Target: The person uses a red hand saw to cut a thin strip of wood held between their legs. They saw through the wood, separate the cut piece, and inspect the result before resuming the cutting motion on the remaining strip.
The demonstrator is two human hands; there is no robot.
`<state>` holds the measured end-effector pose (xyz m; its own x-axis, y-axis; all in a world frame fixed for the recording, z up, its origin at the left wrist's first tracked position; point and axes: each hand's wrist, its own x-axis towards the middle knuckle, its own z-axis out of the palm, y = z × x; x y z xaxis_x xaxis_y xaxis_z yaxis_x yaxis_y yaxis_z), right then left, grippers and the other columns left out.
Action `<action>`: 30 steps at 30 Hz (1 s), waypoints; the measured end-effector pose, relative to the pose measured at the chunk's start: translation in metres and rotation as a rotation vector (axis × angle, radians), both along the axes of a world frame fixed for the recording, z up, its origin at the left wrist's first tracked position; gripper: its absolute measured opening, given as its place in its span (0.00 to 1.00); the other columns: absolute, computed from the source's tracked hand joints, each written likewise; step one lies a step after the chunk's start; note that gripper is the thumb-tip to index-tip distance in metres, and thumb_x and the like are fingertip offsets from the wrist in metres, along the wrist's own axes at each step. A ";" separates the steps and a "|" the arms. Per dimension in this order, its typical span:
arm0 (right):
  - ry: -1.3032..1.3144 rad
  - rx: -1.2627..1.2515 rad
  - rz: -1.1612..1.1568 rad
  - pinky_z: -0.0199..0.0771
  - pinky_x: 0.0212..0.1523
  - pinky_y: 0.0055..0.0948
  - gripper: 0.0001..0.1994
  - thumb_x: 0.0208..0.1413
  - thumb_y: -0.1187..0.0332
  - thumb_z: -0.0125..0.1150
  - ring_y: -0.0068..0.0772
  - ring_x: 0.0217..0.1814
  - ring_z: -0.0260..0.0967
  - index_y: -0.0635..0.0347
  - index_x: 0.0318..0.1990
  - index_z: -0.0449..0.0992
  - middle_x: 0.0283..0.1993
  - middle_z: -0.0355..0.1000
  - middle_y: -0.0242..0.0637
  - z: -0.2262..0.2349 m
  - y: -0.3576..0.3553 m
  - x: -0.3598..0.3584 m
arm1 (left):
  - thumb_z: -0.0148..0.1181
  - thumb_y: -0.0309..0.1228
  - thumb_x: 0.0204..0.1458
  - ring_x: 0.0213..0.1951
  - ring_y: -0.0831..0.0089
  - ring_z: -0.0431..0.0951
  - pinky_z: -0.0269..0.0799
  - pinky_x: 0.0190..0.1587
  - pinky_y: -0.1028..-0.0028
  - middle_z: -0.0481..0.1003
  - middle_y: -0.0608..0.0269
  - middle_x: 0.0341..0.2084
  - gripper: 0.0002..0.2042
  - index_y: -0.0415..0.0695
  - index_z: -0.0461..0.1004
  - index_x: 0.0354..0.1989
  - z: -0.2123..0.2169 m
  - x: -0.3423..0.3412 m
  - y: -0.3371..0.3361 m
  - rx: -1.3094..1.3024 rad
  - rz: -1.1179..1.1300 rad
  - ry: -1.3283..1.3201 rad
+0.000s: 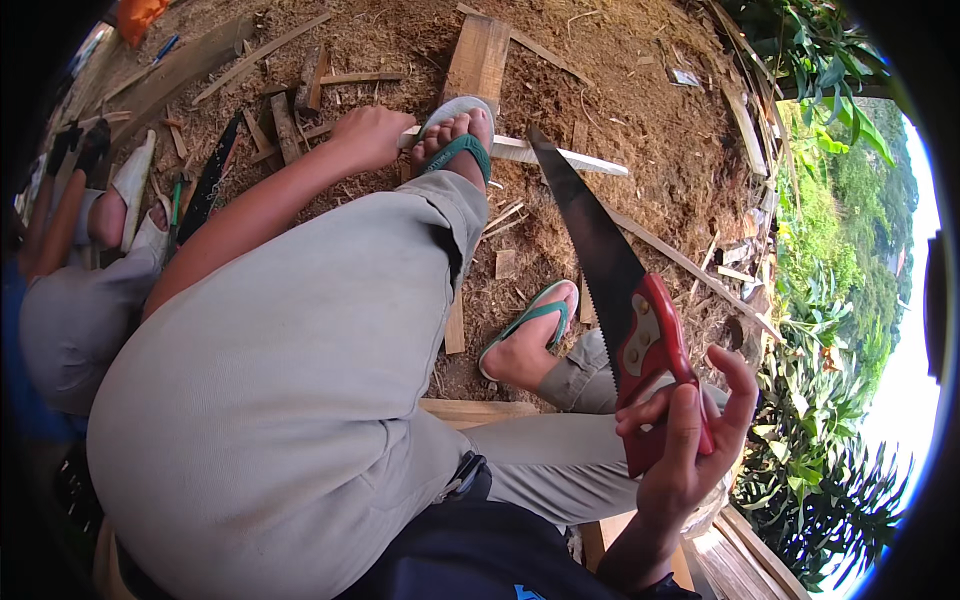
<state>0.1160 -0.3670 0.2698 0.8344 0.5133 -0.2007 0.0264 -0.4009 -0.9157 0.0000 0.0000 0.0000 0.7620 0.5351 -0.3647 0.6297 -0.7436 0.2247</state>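
Observation:
My right hand [690, 440] grips the red handle of a hand saw [600, 260]; its dark toothed blade points up and away, its tip just above a thin pale wooden strip [560, 155]. My left hand [368, 135] is closed on the near end of that strip, beside my left foot in a green-strapped sandal [455, 135], which presses the strip onto a wooden plank [478, 55]. My other sandalled foot [530, 335] rests on the sawdust-covered ground. My grey-trousered knee fills the middle of the view.
Offcuts and slats [285, 120] lie scattered on the sawdust. Another saw [210, 185] lies at the left, next to another person's leg and white sandal [130, 195]. A long slat [690, 270] runs toward the right. Green plants [830, 300] border the right side.

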 end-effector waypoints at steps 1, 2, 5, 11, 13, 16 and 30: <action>0.092 -0.038 0.044 0.53 0.18 0.14 0.14 0.68 0.69 0.56 0.16 0.14 0.62 0.62 0.57 0.66 0.23 0.72 0.37 0.010 0.006 0.011 | 0.60 0.29 0.50 0.45 0.49 0.83 0.78 0.46 0.50 0.82 0.48 0.38 0.12 0.52 0.80 0.44 0.008 0.004 0.000 0.000 -0.002 0.014; 0.060 -0.058 0.060 0.48 0.16 0.15 0.11 0.69 0.68 0.53 0.14 0.12 0.58 0.64 0.53 0.69 0.18 0.67 0.31 0.014 0.012 0.017 | 0.60 0.27 0.50 0.45 0.49 0.83 0.78 0.45 0.51 0.82 0.49 0.37 0.12 0.52 0.80 0.44 0.014 0.006 0.000 -0.001 -0.003 0.028; -0.035 -0.156 0.075 0.44 0.13 0.16 0.12 0.72 0.65 0.48 0.14 0.09 0.54 0.65 0.43 0.75 0.16 0.63 0.28 0.026 0.037 0.014 | 0.60 0.27 0.50 0.44 0.49 0.83 0.78 0.44 0.52 0.82 0.50 0.37 0.12 0.52 0.80 0.43 0.006 0.004 -0.004 -0.019 0.000 -0.013; 0.099 0.037 -0.065 0.42 0.11 0.18 0.14 0.73 0.63 0.50 0.09 0.11 0.46 0.64 0.40 0.76 0.15 0.55 0.21 -0.044 0.088 0.039 | 0.59 0.26 0.50 0.44 0.46 0.82 0.77 0.45 0.50 0.82 0.48 0.37 0.12 0.51 0.80 0.43 0.000 0.007 0.002 -0.038 -0.036 -0.028; 0.139 0.067 -0.008 0.43 0.12 0.18 0.13 0.73 0.65 0.49 0.08 0.12 0.47 0.64 0.40 0.75 0.16 0.56 0.21 -0.048 0.083 0.027 | 0.59 0.26 0.49 0.44 0.46 0.82 0.77 0.45 0.50 0.82 0.48 0.38 0.13 0.51 0.80 0.43 -0.002 0.003 0.002 -0.069 -0.046 -0.005; 0.086 0.110 0.101 0.48 0.15 0.17 0.11 0.72 0.68 0.48 0.09 0.14 0.51 0.65 0.41 0.74 0.18 0.60 0.22 -0.085 0.047 0.015 | 0.59 0.26 0.49 0.44 0.46 0.82 0.77 0.46 0.50 0.82 0.47 0.38 0.12 0.50 0.80 0.43 -0.003 -0.002 0.009 -0.067 -0.037 0.008; -0.140 0.085 0.149 0.55 0.16 0.21 0.10 0.74 0.67 0.43 0.15 0.14 0.53 0.64 0.45 0.70 0.19 0.60 0.27 -0.111 -0.054 -0.066 | 0.60 0.27 0.47 0.42 0.47 0.82 0.78 0.45 0.51 0.82 0.47 0.35 0.10 0.50 0.81 0.39 -0.015 0.005 0.009 0.022 -0.091 -0.040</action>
<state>0.0495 -0.4206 0.1593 0.7646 0.6434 -0.0388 0.2090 -0.3043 -0.9294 0.0052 0.0085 -0.0145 0.8212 0.4707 -0.3225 0.5506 -0.8021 0.2314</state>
